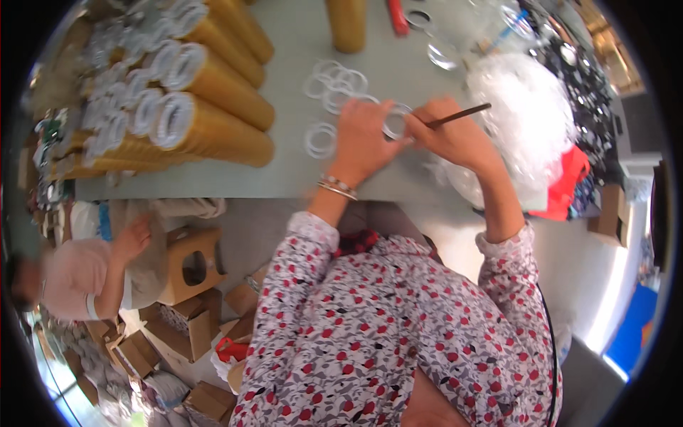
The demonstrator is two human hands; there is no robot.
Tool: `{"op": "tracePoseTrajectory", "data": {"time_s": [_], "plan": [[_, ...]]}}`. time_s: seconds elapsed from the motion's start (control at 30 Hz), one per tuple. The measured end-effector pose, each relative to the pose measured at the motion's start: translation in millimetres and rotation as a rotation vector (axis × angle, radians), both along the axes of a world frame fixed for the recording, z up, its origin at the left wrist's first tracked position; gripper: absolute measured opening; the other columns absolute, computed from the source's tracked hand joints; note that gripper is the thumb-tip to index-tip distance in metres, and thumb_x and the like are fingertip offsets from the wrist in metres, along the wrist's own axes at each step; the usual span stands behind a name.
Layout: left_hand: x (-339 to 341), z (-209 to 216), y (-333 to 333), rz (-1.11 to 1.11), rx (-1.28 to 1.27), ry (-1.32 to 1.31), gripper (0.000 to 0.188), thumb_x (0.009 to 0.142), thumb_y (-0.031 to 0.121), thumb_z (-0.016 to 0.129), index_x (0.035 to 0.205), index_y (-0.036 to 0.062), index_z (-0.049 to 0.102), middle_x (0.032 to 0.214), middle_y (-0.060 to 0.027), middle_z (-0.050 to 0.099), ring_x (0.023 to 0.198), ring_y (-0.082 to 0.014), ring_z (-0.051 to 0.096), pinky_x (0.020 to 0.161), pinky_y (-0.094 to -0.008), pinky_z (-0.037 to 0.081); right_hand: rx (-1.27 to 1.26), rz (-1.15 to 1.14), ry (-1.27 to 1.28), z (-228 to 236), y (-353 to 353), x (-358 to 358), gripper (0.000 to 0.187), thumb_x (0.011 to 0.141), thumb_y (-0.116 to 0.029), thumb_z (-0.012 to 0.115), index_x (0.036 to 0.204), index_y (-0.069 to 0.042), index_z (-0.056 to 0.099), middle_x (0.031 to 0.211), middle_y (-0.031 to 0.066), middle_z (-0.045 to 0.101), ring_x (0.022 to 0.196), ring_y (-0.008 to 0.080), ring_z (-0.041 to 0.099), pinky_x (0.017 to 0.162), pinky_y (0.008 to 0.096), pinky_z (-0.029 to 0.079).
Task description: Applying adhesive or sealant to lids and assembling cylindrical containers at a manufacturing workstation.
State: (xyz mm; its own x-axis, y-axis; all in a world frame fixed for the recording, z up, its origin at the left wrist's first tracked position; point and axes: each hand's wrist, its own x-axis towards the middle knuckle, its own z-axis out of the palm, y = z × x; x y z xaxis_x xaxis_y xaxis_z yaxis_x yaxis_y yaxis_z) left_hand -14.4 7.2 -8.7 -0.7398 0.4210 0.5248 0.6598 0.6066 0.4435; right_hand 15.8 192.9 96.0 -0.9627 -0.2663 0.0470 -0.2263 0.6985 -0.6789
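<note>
My right hand (449, 134) is closed around a slim dark stick-like tool (462, 114), whose long end points out to the right; its tip is hidden by the fingers. Between my two hands is a white ring (393, 122). My left hand (364, 136) has its fingers at the ring's left edge and seems to pinch it, with the thumb toward the right hand. Several more white rings (336, 87) lie loosely overlapped on the table just beyond the left hand. Another small group of white rings (320, 140) lies beside the left wrist.
Amber tape rolls (228, 132) with white cores are stacked in long rows at the left of the grey table (292, 181). One roll (346, 25) stands at the back. Crumpled clear plastic (523, 99) sits at right, near red material (565, 186). Another person (85, 277) sits left, among cardboard boxes (188, 324).
</note>
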Motion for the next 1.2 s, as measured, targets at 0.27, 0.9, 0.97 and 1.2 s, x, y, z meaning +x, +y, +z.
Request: {"op": "tracePoseTrajectory", "data": {"time_s": [0.27, 0.9, 0.97, 1.2], "plan": [[0.0, 5.6, 7.4, -0.029, 0.041, -0.176, 0.067, 0.065, 0.039, 0.086, 0.121, 0.0089, 0.063, 0.106, -0.0109, 0.067, 0.107, -0.0289, 0.061, 0.112, -0.0495, 0.036, -0.572, -0.254, -0.214, -15.9, 9.6, -7.4, 0.038, 0.103, -0.024, 0.054, 0.098, 0.01, 0.07, 0.091, 0.0138, 0.074, 0.077, 0.0197, 0.074, 0.075, 0.0293, 0.054], [5.1, 47.2, -39.4, 0.138, 0.137, -0.115, 0.067, 0.069, 0.026, 0.088, 0.125, 0.0019, 0.059, 0.107, -0.0141, 0.066, 0.096, -0.0302, 0.066, 0.083, -0.0384, 0.054, -0.798, -0.345, -0.42, -47.8, -3.2, 38.2, 0.049, 0.107, -0.038, 0.046, 0.105, 0.005, 0.069, 0.084, 0.0084, 0.07, 0.047, 0.0067, 0.052, 0.04, 0.0217, 0.035], [5.9, 61.9, -49.4, 0.151, 0.173, -0.183, 0.064, 0.073, 0.024, 0.086, 0.126, 0.0005, 0.059, 0.11, -0.0138, 0.066, 0.098, -0.0281, 0.067, 0.084, -0.0369, 0.054, -0.831, -0.314, -0.441, -65.0, -2.9, 38.0, 0.048, 0.107, -0.038, 0.046, 0.106, 0.005, 0.069, 0.083, 0.0081, 0.069, 0.046, 0.0061, 0.049, 0.04, 0.0222, 0.034], [3.9, 82.1, -66.0, -0.029, 1.041, -0.863, 0.047, 0.1, 0.025, 0.056, 0.134, -0.007, 0.052, 0.125, -0.0182, 0.064, 0.11, -0.0311, 0.066, 0.094, -0.0395, 0.055, -0.722, -0.316, -0.466, -76.9, -19.9, 40.0, 0.033, 0.103, -0.027, 0.055, 0.104, 0.002, 0.07, 0.076, 0.0005, 0.066, 0.047, 0.0034, 0.043, 0.044, 0.0215, 0.033]]}}
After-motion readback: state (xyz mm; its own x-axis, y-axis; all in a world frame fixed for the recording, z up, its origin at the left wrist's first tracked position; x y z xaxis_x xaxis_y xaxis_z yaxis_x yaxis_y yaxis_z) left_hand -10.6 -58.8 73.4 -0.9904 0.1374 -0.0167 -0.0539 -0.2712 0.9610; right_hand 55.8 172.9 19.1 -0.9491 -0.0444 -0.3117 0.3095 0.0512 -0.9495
